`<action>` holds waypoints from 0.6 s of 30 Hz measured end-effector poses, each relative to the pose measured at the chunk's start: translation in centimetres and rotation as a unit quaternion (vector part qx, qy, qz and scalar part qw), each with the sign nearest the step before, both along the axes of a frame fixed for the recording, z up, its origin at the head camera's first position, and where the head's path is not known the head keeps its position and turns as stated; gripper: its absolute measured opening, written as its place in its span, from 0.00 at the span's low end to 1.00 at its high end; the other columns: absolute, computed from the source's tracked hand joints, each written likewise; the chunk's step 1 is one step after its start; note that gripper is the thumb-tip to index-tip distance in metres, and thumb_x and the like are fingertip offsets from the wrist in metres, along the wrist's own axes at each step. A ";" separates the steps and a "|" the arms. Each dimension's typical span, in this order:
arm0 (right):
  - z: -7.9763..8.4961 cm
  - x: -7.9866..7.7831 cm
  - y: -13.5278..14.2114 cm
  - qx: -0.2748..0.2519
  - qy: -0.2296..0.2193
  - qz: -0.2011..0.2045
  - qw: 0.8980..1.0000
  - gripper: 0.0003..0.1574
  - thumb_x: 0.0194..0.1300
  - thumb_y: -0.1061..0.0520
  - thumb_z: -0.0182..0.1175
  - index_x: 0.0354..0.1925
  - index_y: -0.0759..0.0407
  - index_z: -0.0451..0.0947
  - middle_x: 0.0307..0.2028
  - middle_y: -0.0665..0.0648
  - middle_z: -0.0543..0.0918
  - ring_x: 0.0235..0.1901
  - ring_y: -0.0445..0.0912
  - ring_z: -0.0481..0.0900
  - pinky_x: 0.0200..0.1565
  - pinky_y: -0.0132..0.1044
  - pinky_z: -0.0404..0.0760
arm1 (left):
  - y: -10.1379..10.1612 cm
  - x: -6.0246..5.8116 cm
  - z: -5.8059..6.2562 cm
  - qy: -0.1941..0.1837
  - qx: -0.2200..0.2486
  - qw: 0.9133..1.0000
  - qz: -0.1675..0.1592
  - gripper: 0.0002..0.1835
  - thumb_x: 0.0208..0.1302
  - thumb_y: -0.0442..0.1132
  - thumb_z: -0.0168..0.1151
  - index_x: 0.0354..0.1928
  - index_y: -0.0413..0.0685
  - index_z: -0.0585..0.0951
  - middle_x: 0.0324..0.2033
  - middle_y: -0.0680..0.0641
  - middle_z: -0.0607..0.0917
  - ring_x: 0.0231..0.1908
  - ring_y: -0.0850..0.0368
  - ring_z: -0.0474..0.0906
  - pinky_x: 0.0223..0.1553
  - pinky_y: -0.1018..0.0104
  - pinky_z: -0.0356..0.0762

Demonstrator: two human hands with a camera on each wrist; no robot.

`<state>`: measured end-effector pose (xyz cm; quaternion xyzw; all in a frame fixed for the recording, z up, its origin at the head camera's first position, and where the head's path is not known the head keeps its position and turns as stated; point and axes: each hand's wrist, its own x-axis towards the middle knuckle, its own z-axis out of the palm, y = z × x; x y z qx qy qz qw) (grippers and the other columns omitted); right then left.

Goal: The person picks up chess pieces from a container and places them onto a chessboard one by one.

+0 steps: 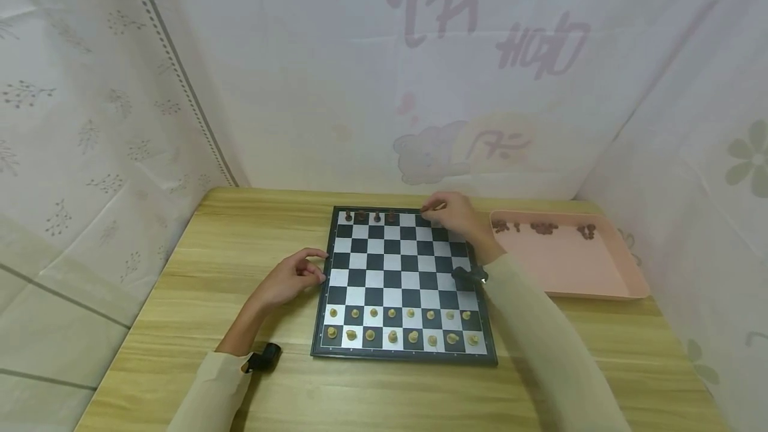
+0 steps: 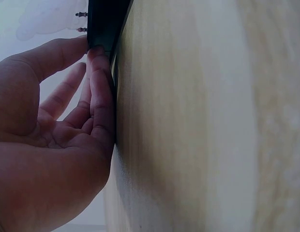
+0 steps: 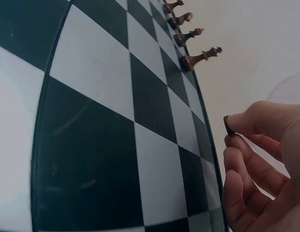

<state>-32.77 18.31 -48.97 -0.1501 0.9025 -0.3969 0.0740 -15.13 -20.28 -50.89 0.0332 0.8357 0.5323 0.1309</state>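
Between thumb and fingertips, my right hand [image 1: 459,215] pinches a small dark chess piece [image 3: 229,125] at the far edge of the black-and-white chessboard [image 1: 384,280]. Only a dark disc-like part of that piece shows in the right wrist view; the fingers hide the rest. My left hand [image 1: 291,279] touches the board's left edge with relaxed, slightly bent fingers, and the thumb rests against the rim in the left wrist view. On the far row stand several dark brown pieces, among them a tall crowned one [image 3: 202,59]. Two near rows hold pale pieces [image 1: 393,337].
A pink tray [image 1: 564,265] stands right of the board, with several dark pieces [image 1: 543,228] grouped near its far side. The wooden table [image 1: 240,232] meets a patterned cloth wall [image 1: 312,119] at the back. A black wrist camera [image 1: 264,357] sits on the left sleeve.
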 end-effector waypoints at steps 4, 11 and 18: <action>-0.1 -0.1 -0.8 0.012 0.008 0.014 1.000 0.10 0.71 0.56 0.74 0.48 0.57 0.91 0.48 0.58 0.91 0.49 0.56 0.85 0.50 0.51 0.83 | 0.0 0.1 0.1 0.005 0.000 1.000 -0.003 0.24 0.75 0.28 0.64 0.70 0.43 0.80 0.39 0.45 0.89 0.41 0.51 0.82 0.46 0.58 0.74; -0.6 -0.4 -1.6 0.012 0.024 0.033 0.999 0.06 0.69 0.59 0.75 0.45 0.57 0.92 0.43 0.54 0.91 0.46 0.54 0.85 0.50 0.50 0.82 | 0.1 0.1 0.3 0.012 0.007 1.000 -0.005 0.24 0.74 0.27 0.65 0.71 0.40 0.79 0.40 0.44 0.90 0.41 0.50 0.83 0.47 0.55 0.74; -0.3 -0.2 -2.4 0.025 0.027 0.040 0.999 0.07 0.69 0.59 0.76 0.44 0.57 0.92 0.42 0.54 0.92 0.47 0.54 0.86 0.53 0.52 0.81 | 0.2 0.2 0.4 0.013 0.004 1.000 -0.002 0.24 0.74 0.28 0.65 0.70 0.40 0.79 0.39 0.45 0.90 0.42 0.50 0.84 0.49 0.55 0.75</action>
